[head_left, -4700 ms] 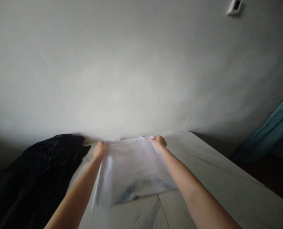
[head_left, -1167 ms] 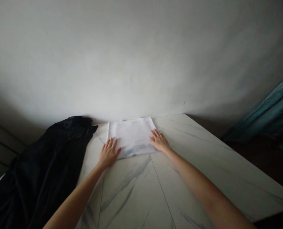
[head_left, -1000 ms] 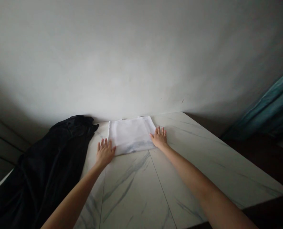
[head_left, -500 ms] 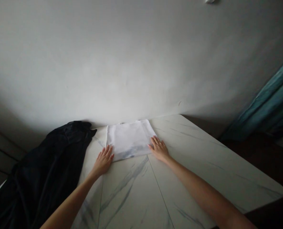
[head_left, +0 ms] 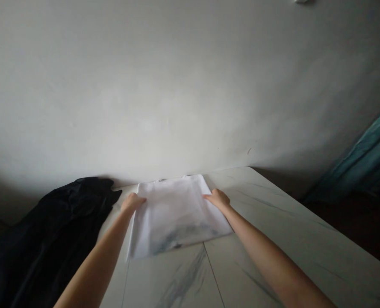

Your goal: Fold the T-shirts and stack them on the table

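Note:
A folded white shirt (head_left: 177, 214) with a grey print along its near edge lies in front of me, its far edge close to the wall. My left hand (head_left: 132, 202) grips its left side, thumb on top and fingers curled beneath. On the opposite side, my right hand (head_left: 218, 198) pinches the right edge in the same way. Between the hands the cloth is spread flat, and its near part seems raised off the table. The fingertips under the fabric are hidden.
The shirt is over a white marble-patterned table (head_left: 260, 214) with seam lines. A heap of black cloth (head_left: 64, 222) covers its left side. A pale wall (head_left: 177, 94) stands right behind the table. Teal fabric (head_left: 359, 158) hangs at the far right, past the table's edge.
Both hands lay flat on the shirt's near corners; they have moved farther up its sides and closed on the edges. The shirt's near part has come up and looks larger. The view has tilted upward.

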Available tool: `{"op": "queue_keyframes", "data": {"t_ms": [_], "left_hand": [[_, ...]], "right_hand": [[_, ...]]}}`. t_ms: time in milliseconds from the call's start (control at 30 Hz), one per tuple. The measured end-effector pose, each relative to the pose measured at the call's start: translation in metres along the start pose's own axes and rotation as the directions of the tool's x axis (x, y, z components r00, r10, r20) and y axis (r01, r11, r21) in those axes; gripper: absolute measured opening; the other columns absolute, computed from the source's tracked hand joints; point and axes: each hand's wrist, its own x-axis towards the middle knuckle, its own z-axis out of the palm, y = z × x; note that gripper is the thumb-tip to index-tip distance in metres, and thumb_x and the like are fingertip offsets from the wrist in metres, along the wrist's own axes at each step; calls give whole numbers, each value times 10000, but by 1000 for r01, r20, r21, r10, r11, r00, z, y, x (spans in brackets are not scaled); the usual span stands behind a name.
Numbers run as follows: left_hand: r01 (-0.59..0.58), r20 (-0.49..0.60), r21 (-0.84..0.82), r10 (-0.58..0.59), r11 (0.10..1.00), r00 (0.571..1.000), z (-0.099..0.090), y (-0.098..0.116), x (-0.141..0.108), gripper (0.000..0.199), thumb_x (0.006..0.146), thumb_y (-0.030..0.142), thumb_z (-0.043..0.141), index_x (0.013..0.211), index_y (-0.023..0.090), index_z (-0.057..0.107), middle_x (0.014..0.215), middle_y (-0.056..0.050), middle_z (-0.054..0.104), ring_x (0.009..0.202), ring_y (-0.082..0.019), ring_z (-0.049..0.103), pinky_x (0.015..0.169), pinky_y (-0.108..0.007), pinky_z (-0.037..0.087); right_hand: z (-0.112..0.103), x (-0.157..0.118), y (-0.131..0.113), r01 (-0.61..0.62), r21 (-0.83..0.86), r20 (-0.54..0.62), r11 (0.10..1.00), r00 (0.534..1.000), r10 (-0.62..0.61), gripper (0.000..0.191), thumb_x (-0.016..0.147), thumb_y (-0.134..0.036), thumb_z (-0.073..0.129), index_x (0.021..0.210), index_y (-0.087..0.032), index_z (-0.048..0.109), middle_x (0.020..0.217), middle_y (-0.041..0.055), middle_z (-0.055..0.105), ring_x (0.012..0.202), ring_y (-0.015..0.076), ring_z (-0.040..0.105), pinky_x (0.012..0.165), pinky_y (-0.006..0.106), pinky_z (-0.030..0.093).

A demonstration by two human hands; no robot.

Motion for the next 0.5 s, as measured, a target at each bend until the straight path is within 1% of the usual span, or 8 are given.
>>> {"op": "queue_keyframes", "data": {"t_ms": [67, 133, 200, 233, 300, 400, 433, 500], "left_hand": [[-28, 56, 24, 27, 999, 998, 7, -19, -14, 327, 733, 453, 626, 806, 138, 674, 809, -136, 729, 808, -330, 700, 614, -337, 470], [-55, 105, 2, 54, 998, 993, 14, -39, -36, 364, 760, 510, 586, 825, 160, 663, 804, -110, 733, 785, -310, 703, 608, -329, 463], [-55, 117, -56, 61, 997, 991, 19, -51, -57, 368, 804, 515, 541, 896, 176, 650, 861, -95, 743, 802, -289, 707, 628, -319, 468], [-43, 106, -81, 52, 996, 993, 21, -52, -65, 358, 830, 495, 518, 944, 178, 640, 906, -97, 746, 829, -281, 708, 648, -315, 474], [-10, 58, -104, 16, 995, 998, 22, -44, -79, 334, 875, 426, 476, 1033, 166, 613, 993, -121, 739, 910, -278, 702, 697, -312, 486], [51, 1, -144, -52, 988, 999, 19, -19, -95, 325, 895, 344, 463, 1107, 126, 578, 1075, -175, 712, 997, -287, 683, 740, -316, 501], [74, 16, -187, -73, 980, 997, 18, -11, -101, 321, 894, 338, 473, 1107, 120, 573, 1077, -181, 708, 991, -286, 684, 730, -314, 509], [117, 95, -316, -91, 942, 991, 16, 2, -119, 300, 895, 341, 492, 1093, 127, 563, 1043, -163, 715, 930, -266, 701, 681, -300, 525]], "right_hand": [[4, -10, 14, 45, -44, 23, 998, 999, -44, 409, 862, -524, 582, 1000, -164, 717, 1057, 167, 721, 1009, 297, 681, 731, 324, 484], [9, -21, 26, 86, -77, 5, 993, 996, -86, 376, 905, -503, 527, 990, -186, 711, 1040, 145, 726, 999, 280, 681, 725, 312, 472], [13, -28, 28, 107, -93, -29, 990, 994, -110, 352, 947, -459, 480, 1024, -189, 693, 1049, 140, 723, 1004, 264, 676, 723, 297, 460], [15, -29, 27, 108, -93, -36, 990, 993, -112, 338, 962, -434, 466, 1051, -188, 681, 1064, 140, 719, 1013, 255, 671, 726, 289, 454], [14, -25, 20, 102, -86, -29, 991, 994, -104, 304, 973, -391, 469, 1090, -186, 661, 1102, 140, 708, 1033, 242, 660, 733, 276, 444], [1, -13, 16, 106, -69, -16, 992, 994, -107, 265, 967, -365, 503, 1089, -184, 654, 1154, 138, 689, 1054, 232, 644, 732, 262, 428], [-6, -10, 19, 109, -64, -11, 992, 994, -109, 260, 963, -364, 511, 1070, -179, 659, 1154, 139, 687, 1047, 231, 643, 723, 258, 420], [-22, -8, 34, 124, -59, 10, 991, 992, -123, 255, 951, -363, 526, 1012, -165, 674, 1108, 140, 698, 1001, 228, 648, 690, 252, 396]]}}
